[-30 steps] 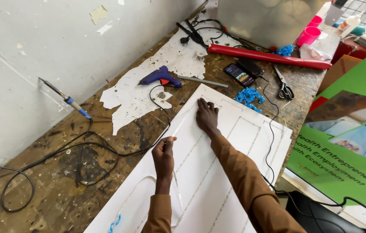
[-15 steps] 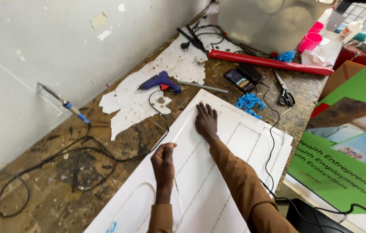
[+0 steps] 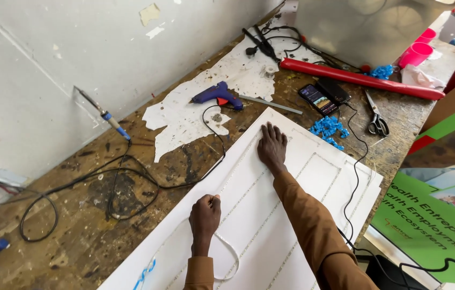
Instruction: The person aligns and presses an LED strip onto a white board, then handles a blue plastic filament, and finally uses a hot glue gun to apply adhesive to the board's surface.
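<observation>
A large white board [image 3: 313, 177] with rows of thin light strip lies across the worn wooden bench. My right hand [image 3: 272, 147] rests flat, fingers apart, near the board's far edge. My left hand [image 3: 204, 216] sits closer to me with its fingers pinched on the white light strip [image 3: 231, 252], which loops loosely just below the hand. Both arms wear brown sleeves.
A blue glue gun [image 3: 217, 96], a soldering iron [image 3: 104, 115] and black cables [image 3: 114, 188] lie left of the board. Beyond it are a phone [image 3: 318, 99], blue clips [image 3: 328, 129], scissors [image 3: 376, 117], a red tube [image 3: 361, 79] and pink cups [image 3: 416, 52]. Green posters [image 3: 437, 215] stand right.
The view has shifted slightly; both hands stay on the board in nearly the same places, the left still at the strip.
</observation>
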